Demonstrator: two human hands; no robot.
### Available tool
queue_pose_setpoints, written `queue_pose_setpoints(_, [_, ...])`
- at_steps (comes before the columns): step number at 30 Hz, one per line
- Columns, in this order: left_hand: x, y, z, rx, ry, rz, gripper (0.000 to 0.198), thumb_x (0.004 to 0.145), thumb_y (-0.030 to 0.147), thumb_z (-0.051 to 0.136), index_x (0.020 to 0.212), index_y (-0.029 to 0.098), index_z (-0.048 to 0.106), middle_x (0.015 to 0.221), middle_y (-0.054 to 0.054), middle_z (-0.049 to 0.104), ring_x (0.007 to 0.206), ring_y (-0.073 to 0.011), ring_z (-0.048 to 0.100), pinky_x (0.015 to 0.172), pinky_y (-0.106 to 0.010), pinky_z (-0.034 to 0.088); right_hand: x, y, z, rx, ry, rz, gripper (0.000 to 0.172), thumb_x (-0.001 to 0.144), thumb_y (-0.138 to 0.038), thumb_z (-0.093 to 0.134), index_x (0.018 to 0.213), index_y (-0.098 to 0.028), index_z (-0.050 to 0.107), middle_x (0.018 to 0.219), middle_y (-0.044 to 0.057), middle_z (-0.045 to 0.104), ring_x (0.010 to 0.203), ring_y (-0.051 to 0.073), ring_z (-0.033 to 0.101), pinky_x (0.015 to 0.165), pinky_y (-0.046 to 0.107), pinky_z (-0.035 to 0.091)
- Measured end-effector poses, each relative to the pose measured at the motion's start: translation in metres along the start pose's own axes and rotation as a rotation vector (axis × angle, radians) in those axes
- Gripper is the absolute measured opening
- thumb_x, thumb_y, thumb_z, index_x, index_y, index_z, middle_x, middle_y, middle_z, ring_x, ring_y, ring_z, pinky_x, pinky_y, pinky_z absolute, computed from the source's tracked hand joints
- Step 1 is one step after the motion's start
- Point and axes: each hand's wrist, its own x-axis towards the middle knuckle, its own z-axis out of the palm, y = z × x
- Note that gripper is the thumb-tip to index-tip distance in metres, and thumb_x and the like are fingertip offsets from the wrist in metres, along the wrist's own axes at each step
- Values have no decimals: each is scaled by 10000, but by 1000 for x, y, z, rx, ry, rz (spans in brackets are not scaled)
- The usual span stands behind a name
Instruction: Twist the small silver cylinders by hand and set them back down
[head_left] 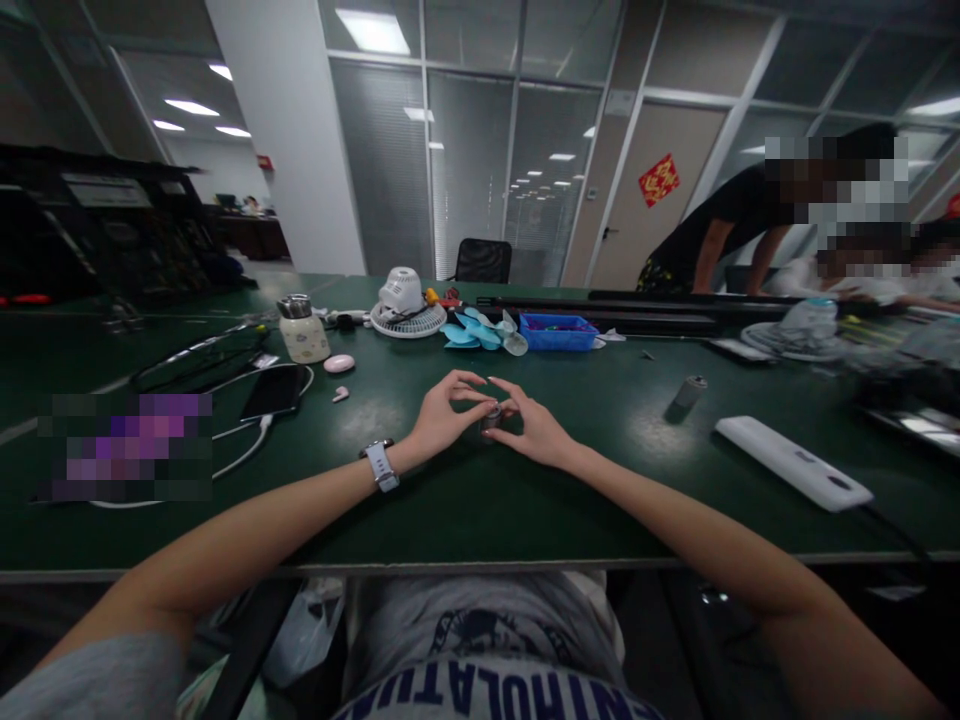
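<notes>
Both my hands meet at the middle of the dark green table point(465, 500). A small grey metal cylinder point(491, 418) stands between them. My left hand point(442, 415), with a watch on its wrist, pinches the cylinder from the left with thumb and fingers curled over its top. From the right, my right hand point(534, 428) grips the same cylinder with its fingertips. A second small grey cylinder point(688, 392) lies apart on the table to the right.
A white power strip point(793, 463) lies right. A black phone point(274, 391) with a white cable, a pink case point(339, 363) and a bottle point(302, 330) sit left. A white fan point(405, 303), blue fan blades point(480, 333) and a blue tray point(559, 332) are behind. People work far right.
</notes>
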Motion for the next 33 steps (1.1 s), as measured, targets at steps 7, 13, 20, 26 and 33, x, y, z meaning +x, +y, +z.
queue_pose_setpoints(7, [5, -21, -18, 76, 32, -98, 410, 740, 379, 728, 1039, 182, 527, 968, -86, 734, 951, -225, 711, 869, -370, 527, -1, -8, -4, -108, -4, 5, 778, 804, -358, 692, 1468, -282, 293, 1021, 32, 689, 939, 219, 662, 919, 437, 463])
queue_pose_setpoints(13, [3, -46, -23, 214, -167, -175, 504, 741, 385, 709, 1182, 198, 554, 980, -88, 753, 1060, -249, 671, 936, -413, 488, 1, -11, -6, -230, -47, -76, 438, 851, -376, 640, 1270, -285, 548, 1204, 39, 659, 995, 217, 646, 917, 408, 415])
queue_pose_setpoints(20, [3, -40, -24, 313, -69, -134, 335, 842, 251, 461, 1107, 203, 661, 1149, -65, 710, 1101, -213, 627, 990, -381, 435, 5, 32, -37, -500, 34, 1, 416, 846, -449, 618, 1220, -267, 592, 1073, 47, 707, 1004, 244, 618, 958, 451, 322])
queue_pose_setpoints(26, [3, -36, -29, 298, 41, -296, 350, 791, 253, 377, 642, 207, 690, 907, -51, 758, 954, -230, 666, 884, -353, 468, -19, 116, -114, -957, 234, 413, 380, 854, -436, 556, 1140, -206, 654, 972, 105, 707, 1012, 291, 576, 1045, 538, 144])
queue_pose_setpoints(33, [2, -36, -30, 233, 95, -356, 285, 706, 258, 401, 440, 206, 489, 743, -61, 746, 821, -229, 670, 716, -320, 450, -61, 171, -165, -1222, 366, 777, 419, 883, -421, 481, 1143, -123, 621, 974, 178, 677, 1063, 324, 518, 1003, 561, 148])
